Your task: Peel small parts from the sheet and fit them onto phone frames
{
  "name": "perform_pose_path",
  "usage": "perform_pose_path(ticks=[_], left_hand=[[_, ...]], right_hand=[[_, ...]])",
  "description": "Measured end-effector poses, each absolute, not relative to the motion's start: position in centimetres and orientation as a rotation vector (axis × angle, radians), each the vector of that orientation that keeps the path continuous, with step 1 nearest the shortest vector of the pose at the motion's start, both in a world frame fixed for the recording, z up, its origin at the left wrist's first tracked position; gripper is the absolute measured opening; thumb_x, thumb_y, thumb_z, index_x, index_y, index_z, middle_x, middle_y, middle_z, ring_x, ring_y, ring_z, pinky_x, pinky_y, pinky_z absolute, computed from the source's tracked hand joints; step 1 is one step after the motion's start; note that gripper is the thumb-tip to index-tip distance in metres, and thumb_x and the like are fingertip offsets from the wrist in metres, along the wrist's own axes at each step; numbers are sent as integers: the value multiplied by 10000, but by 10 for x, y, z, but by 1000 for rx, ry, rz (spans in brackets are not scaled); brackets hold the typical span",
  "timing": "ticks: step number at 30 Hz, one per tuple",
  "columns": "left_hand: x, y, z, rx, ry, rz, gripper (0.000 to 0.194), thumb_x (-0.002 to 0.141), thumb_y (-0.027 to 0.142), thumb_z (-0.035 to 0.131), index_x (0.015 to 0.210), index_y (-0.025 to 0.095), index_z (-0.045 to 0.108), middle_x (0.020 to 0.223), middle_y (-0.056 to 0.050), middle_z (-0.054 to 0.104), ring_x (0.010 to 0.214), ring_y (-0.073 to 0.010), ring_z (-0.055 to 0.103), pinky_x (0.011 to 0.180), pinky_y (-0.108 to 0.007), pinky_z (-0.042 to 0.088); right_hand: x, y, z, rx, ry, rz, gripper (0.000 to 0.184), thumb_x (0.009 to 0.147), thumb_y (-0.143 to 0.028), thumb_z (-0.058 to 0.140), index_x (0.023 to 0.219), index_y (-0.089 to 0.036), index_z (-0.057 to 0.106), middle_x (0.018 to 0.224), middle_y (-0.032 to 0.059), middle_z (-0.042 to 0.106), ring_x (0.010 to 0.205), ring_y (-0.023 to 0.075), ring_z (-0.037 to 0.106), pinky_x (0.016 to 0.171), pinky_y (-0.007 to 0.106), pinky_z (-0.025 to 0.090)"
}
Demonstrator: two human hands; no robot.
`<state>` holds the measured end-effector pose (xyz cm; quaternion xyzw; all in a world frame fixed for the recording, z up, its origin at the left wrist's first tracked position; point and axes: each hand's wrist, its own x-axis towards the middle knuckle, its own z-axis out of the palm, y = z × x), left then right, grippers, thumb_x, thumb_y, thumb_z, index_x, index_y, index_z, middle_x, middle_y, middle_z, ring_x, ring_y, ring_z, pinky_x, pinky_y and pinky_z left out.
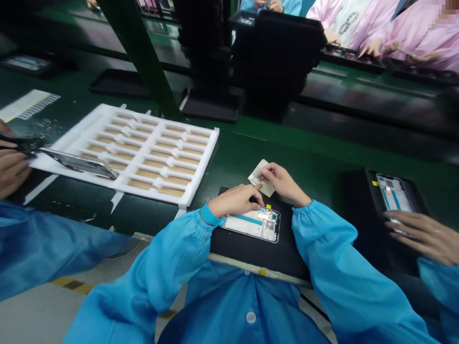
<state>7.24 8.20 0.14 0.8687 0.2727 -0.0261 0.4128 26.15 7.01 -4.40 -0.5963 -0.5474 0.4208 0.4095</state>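
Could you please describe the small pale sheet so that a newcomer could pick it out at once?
On the green table, find the black mat at the near edge, to the right of the white foam tray. Just beyond the phone frame on that mat, the right hand holds the small pale sheet. Unlike the blue-striped frame, it is beige, with whitish strips at one end.

A phone frame is set on a pad, with a sheet placed at twelve o'clock, a tray at ten, another frame near three.
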Motion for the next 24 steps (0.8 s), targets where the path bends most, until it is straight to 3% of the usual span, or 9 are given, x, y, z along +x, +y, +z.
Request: perform_pose_path(ticks=[3, 5, 8, 11, 15, 19, 24], left_hand=[[73, 82, -1, 2195, 681, -50, 178, 868, 216, 651, 1007, 236, 760, 1352, -62, 619, 1252, -257, 588, 946, -276, 485], [71, 80, -2, 2199, 685, -27, 181, 877, 213, 641, 1015, 232, 757, 1429, -62, 550, 1223, -247, 610, 943, -271, 495], [64, 71, 1, 2236, 711, 63, 179, 910, 222, 609, 1021, 236, 749, 1547, -42, 392, 1182, -232, 634, 975, -296, 496], [55, 54, 8, 2322, 763, 211, 188, 938, 255, 583, 1049, 265, 735, 1565, -8, 360, 1240, -237, 596, 1017, -328, 488], [47, 30, 19, 2524, 830, 394, 272, 978, 210, 496, 1165, 270, 685, 1504, -11, 462, 1078, -222, 689, 880, -332, 559], [42, 15, 21, 2675, 736, 529, 287, 973, 134, 497, 1213, 202, 638, 1230, -19, 696, 1006, -198, 712, 787, -300, 558], [25, 7, 16, 2625, 760, 583, 265, 973, 215, 553, 1230, 174, 607, 1152, -22, 728, 964, -185, 723, 781, -288, 547]], right_hand=[[265, 73, -34, -1409, -1283, 1164, 399, 772, -581, 654, 802, -198, 546, 774, 46, 665, 729, 174, 632, 727, 342, 526], [267, 71, -26, -1361, -1217, 1180, 438, 736, -606, 697, 814, -202, 545, 789, 42, 678, 748, 171, 650, 765, 352, 546], [270, 58, -15, -1333, -1143, 1147, 431, 716, -572, 755, 820, -198, 568, 775, 28, 679, 734, 157, 655, 784, 349, 560], [270, 36, -4, -1342, -1109, 1056, 364, 727, -488, 795, 828, -189, 613, 791, 28, 686, 760, 156, 664, 783, 323, 563], [262, -4, 15, -1416, -1167, 772, 292, 755, -349, 814, 943, -196, 650, 848, 33, 720, 822, 193, 704, 781, 329, 580], [248, -41, 31, -1493, -1435, 524, 224, 862, -254, 731, 1067, -209, 655, 896, 27, 742, 874, 204, 720, 851, 349, 580], [233, -63, 44, -1439, -1885, 268, 256, 931, -161, 630, 1182, -214, 630, 1005, 47, 733, 916, 191, 701, 844, 335, 578]])
